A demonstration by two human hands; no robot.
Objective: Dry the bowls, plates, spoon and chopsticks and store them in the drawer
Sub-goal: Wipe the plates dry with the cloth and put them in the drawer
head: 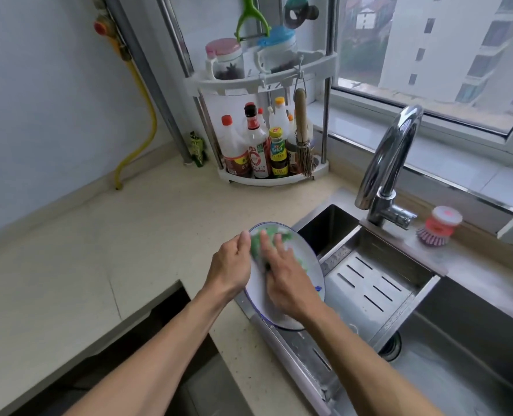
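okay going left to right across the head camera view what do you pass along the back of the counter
Yellow hose → green packet → corner rack holding bottles → hanging brush → faucet → dish brush.

Kitchen corner, daylight from window at 1 o'clock.
Pale beige countertop (105, 265) meets light blue-grey walls (39, 100). Corner rack (261, 82) at 12 o'clock holds jars above, sauce bottles (258, 148) below. Yellow hose (141, 115) runs down wall at 10 o'clock. Steel sink (429, 370) at 4 o'clock, chrome faucet (390, 163) behind it, scrub brush (437, 226) on the ledge at 3 o'clock. Apartment blocks visible outside.
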